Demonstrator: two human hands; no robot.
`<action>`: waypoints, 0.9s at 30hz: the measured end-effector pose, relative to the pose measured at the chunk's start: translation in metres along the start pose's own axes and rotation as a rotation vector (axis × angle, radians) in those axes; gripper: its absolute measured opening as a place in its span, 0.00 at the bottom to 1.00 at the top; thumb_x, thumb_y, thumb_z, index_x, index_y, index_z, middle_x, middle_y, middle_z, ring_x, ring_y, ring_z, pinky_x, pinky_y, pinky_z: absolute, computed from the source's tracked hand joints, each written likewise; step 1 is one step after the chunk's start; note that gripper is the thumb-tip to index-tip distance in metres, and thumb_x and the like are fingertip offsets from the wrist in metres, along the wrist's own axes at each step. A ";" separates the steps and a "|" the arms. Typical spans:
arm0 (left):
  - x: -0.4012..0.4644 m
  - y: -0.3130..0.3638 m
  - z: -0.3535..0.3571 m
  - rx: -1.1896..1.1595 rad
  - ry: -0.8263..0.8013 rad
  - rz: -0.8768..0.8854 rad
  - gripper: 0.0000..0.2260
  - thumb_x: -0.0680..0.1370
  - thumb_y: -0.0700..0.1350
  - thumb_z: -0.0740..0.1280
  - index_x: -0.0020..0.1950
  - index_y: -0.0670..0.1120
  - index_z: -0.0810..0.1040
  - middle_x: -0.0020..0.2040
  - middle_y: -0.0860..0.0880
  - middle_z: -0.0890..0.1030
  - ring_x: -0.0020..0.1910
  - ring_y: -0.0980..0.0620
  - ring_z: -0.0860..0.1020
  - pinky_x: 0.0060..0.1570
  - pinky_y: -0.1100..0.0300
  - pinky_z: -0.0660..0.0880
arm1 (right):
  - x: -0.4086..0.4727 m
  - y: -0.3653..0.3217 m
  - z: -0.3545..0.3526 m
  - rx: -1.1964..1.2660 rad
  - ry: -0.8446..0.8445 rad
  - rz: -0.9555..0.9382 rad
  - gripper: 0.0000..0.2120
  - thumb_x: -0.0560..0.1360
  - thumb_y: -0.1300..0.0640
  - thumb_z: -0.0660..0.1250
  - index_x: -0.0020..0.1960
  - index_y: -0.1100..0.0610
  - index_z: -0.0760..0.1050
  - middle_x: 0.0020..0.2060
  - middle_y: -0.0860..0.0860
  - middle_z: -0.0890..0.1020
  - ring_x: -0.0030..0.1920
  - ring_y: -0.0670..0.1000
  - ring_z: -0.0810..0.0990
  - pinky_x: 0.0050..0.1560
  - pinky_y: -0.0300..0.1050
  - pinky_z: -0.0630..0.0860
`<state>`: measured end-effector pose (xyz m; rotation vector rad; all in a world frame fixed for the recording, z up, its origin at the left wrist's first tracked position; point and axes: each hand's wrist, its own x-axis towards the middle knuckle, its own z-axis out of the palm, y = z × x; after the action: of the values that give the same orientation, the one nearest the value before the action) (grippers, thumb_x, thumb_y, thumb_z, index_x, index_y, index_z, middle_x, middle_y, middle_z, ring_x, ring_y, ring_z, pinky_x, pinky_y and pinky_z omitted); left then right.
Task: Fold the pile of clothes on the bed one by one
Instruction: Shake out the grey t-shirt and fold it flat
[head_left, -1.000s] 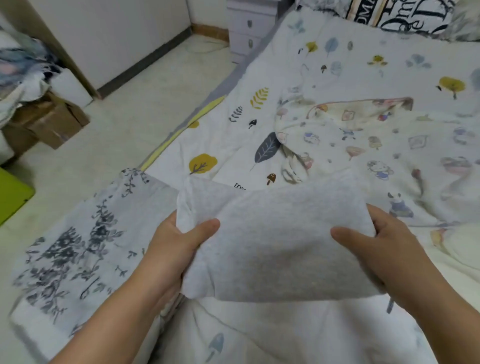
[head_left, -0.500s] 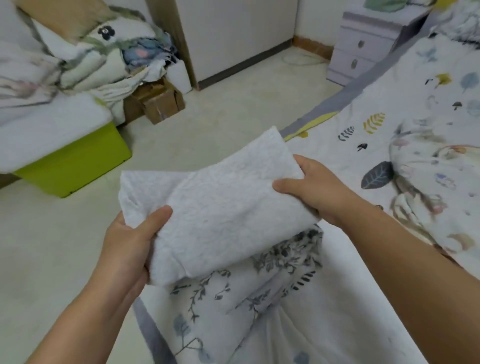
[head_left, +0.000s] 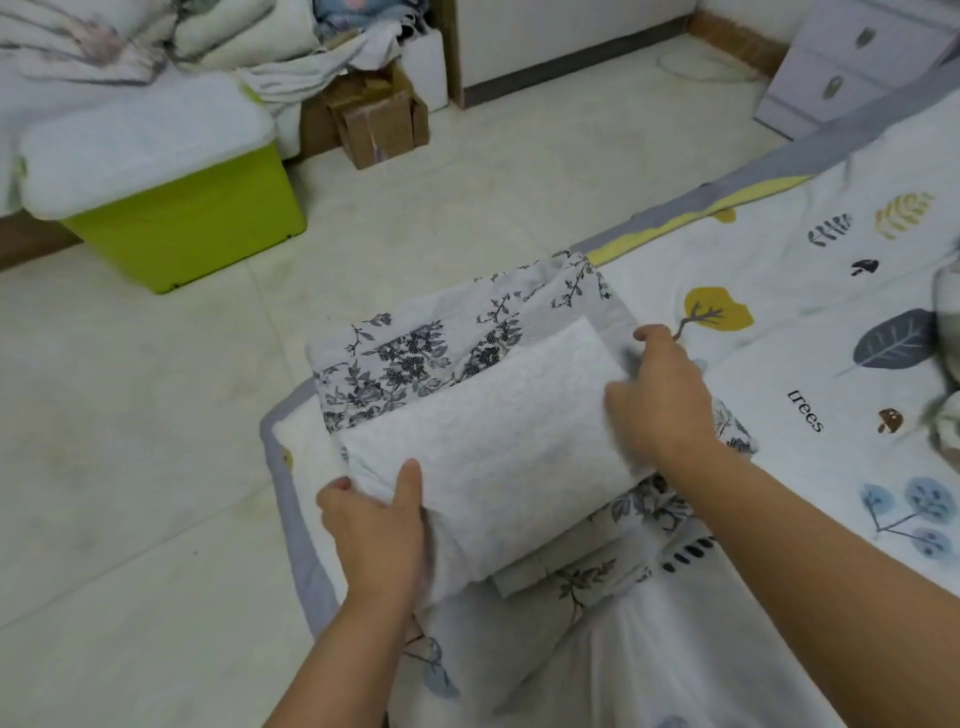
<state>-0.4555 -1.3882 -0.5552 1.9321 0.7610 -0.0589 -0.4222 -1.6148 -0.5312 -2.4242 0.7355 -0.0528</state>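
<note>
A folded white fleecy garment (head_left: 498, 447) lies on top of a folded white garment with a dark floral print (head_left: 415, 348) at the bed's near left corner. My left hand (head_left: 376, 535) grips the white garment's near left end, thumb on top and fingers underneath. My right hand (head_left: 657, 395) holds its far right end, partly blurred, with the fingers bent over the edge. A crumpled cartoon-print garment (head_left: 948, 364) shows at the right edge of the view.
The bed sheet (head_left: 779, 364) has leaf and tree prints and a grey border. On the floor stand a lime-green bin (head_left: 192, 228) with a white lid, cardboard boxes (head_left: 374, 119) and a pale drawer unit (head_left: 852, 62). Bundled bedding (head_left: 156, 36) is heaped at top left.
Both hands carried the white garment leftward from over the bed's middle and lowered it onto the floral garment at the bed corner. The camera view turned left with them.
</note>
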 end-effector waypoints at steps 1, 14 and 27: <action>-0.003 0.007 -0.002 0.077 0.126 0.169 0.28 0.76 0.45 0.67 0.69 0.35 0.60 0.67 0.36 0.65 0.66 0.38 0.65 0.64 0.49 0.64 | -0.008 -0.007 0.002 -0.033 0.127 -0.080 0.25 0.71 0.65 0.63 0.68 0.59 0.64 0.63 0.59 0.72 0.62 0.60 0.69 0.60 0.53 0.67; 0.012 -0.007 0.051 0.943 -0.311 0.915 0.27 0.80 0.58 0.48 0.76 0.57 0.42 0.77 0.53 0.41 0.70 0.56 0.29 0.70 0.50 0.32 | -0.032 0.013 0.069 -0.450 -0.175 -0.399 0.36 0.77 0.36 0.42 0.76 0.54 0.34 0.76 0.51 0.39 0.76 0.51 0.38 0.72 0.51 0.34; -0.020 0.078 0.022 0.841 -0.408 0.924 0.13 0.80 0.48 0.56 0.57 0.46 0.77 0.54 0.48 0.80 0.52 0.48 0.77 0.54 0.55 0.68 | -0.070 -0.006 -0.027 0.214 0.009 -0.177 0.10 0.78 0.60 0.58 0.52 0.57 0.78 0.45 0.52 0.82 0.46 0.52 0.78 0.46 0.44 0.69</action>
<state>-0.4238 -1.4385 -0.4962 2.7559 -0.5722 -0.2191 -0.4841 -1.5887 -0.4961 -2.2775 0.4903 -0.2026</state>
